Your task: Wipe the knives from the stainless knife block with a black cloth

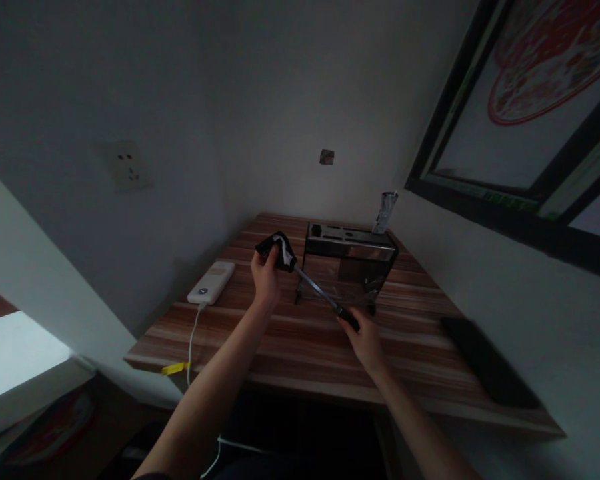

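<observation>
A long-handled utensil [316, 285] with a thin metal shaft slants across the middle of the table. My right hand [365, 337] is closed around its black grip at the lower right end. At the upper left end, my left hand [267, 275] pinches a black piece with a white patch [283, 252]. Whether that piece is the utensil's head or a cloth around it, I cannot tell. Just behind the shaft stands a metal-topped rack [353, 239] with slots in its top and see-through sides. A crumpled silvery packet [385, 211] sticks up at the rack's right end.
A white power bank [211, 283] lies on the left of the wood-grain table [300, 350], with a white cable [194, 330] and a yellow tag [175, 368] hanging over the edge. On the right lies a dark flat slab [489, 362]. Walls close in the back and sides.
</observation>
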Motion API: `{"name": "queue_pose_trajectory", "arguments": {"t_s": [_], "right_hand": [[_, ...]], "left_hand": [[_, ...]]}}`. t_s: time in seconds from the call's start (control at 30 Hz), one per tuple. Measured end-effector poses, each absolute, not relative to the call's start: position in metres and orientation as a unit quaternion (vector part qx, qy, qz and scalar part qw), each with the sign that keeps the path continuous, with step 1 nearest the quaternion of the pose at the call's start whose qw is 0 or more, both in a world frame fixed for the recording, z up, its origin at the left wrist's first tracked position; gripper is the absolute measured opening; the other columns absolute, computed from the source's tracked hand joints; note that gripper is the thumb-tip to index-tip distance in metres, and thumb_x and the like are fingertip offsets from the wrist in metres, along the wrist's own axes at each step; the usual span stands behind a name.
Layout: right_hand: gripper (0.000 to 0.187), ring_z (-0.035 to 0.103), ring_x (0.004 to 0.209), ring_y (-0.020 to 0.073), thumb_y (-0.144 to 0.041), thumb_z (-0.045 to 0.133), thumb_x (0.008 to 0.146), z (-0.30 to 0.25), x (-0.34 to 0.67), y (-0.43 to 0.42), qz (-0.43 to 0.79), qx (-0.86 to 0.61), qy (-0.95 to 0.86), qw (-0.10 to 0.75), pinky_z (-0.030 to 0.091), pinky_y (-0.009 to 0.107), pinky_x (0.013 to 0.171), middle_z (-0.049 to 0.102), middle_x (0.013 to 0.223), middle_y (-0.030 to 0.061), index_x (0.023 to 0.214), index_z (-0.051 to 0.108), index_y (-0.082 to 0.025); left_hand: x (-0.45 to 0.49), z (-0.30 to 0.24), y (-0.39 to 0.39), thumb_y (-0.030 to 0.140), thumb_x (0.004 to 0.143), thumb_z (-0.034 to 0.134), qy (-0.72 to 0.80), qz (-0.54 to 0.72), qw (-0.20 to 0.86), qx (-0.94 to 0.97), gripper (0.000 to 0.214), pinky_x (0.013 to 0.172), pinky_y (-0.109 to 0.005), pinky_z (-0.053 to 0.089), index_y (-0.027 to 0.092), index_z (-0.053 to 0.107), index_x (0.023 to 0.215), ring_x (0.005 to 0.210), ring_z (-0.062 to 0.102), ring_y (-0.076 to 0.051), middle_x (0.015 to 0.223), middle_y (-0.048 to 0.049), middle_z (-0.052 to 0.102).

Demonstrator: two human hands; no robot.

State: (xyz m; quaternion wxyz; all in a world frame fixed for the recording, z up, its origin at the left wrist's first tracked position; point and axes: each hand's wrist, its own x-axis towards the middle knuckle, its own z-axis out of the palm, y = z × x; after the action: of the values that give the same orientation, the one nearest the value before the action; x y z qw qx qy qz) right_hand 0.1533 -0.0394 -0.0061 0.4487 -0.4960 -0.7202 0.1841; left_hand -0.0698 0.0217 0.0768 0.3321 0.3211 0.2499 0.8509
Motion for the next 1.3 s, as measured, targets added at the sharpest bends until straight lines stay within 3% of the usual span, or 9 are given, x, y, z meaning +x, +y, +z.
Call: {"name": "queue_pose_trajectory", "arguments": {"t_s": [0.23,0.4,0.6,0.83,0.97,1.13,1.3], "right_hand": [[0.029,0.062,0.088,0.0255,-0.041,0.054,0.08,-0.009,0.158,-0.036,0.166,-0.5,-0.712,0.464,0.046,0.036,0.078,0.067,0.095,0.0087,0.096,0.063,-0.019],[0.028,0.062,0.085,0.025,-0.041,0.054,0.08,-0.004,0.156,-0.04,0.16,-0.502,-0.702,0.479,0.046,0.035,0.076,0.068,0.092,0.0082,0.094,0.063,-0.019],[0.024,0.06,0.083,0.0224,-0.039,0.055,0.081,0.005,0.154,-0.043,0.146,-0.477,-0.695,0.519,0.045,0.032,0.076,0.065,0.087,0.0072,0.089,0.062,-0.018],[0.027,0.06,0.08,0.022,-0.042,0.058,0.078,0.01,0.163,-0.041,0.156,-0.5,-0.642,0.56,0.045,0.033,0.074,0.064,0.085,0.0068,0.089,0.061,-0.017],[0.032,0.06,0.08,0.0229,-0.044,0.06,0.075,0.03,0.174,-0.041,0.15,-0.516,-0.596,0.597,0.046,0.036,0.075,0.065,0.086,0.0079,0.091,0.062,-0.016],[0.031,0.061,0.079,0.023,-0.045,0.062,0.073,0.072,0.204,-0.039,0.063,-0.523,-0.599,0.604,0.047,0.036,0.073,0.066,0.084,0.0073,0.088,0.063,-0.018],[0.031,0.061,0.078,0.0219,-0.043,0.064,0.07,0.113,0.233,-0.039,0.008,-0.52,-0.606,0.603,0.047,0.036,0.074,0.066,0.084,0.0059,0.088,0.063,-0.018]], "left_hand": [[-0.08,0.076,0.028,0.032,0.067,0.066,0.244,0.869,0.369,0.224,0.026,0.065,-0.022,0.043,0.02,0.062,0.09,0.07,0.059,-0.01,0.084,0.0013,0.065],[-0.083,0.073,0.033,0.024,0.076,0.052,0.218,0.837,0.482,0.138,0.012,0.057,-0.019,0.042,0.02,0.061,0.083,0.061,0.058,-0.008,0.074,0.0037,0.064],[-0.077,0.068,0.03,0.025,0.08,0.041,0.226,0.787,0.561,0.123,0.021,0.051,-0.022,0.043,0.017,0.06,0.079,0.053,0.058,-0.011,0.066,0.0012,0.062],[-0.073,0.076,0.024,0.027,0.078,0.045,0.188,0.779,0.574,0.165,0.02,0.059,-0.023,0.046,0.016,0.061,0.083,0.065,0.06,-0.013,0.075,-0.0007,0.065],[-0.068,0.081,0.014,0.03,0.071,0.057,0.184,0.757,0.571,0.257,0.017,0.061,-0.023,0.046,0.019,0.061,0.083,0.065,0.059,-0.012,0.075,0.0018,0.065],[-0.054,0.084,-0.01,0.023,0.052,0.078,0.194,0.638,0.592,0.452,0.028,0.057,-0.02,0.042,0.013,0.062,0.073,0.061,0.056,-0.012,0.065,0.0018,0.061],[-0.033,0.08,-0.026,0.034,0.068,0.069,0.214,0.355,0.565,0.714,0.029,0.068,-0.023,0.044,0.013,0.061,0.087,0.075,0.057,-0.014,0.082,-0.0018,0.063]]}}
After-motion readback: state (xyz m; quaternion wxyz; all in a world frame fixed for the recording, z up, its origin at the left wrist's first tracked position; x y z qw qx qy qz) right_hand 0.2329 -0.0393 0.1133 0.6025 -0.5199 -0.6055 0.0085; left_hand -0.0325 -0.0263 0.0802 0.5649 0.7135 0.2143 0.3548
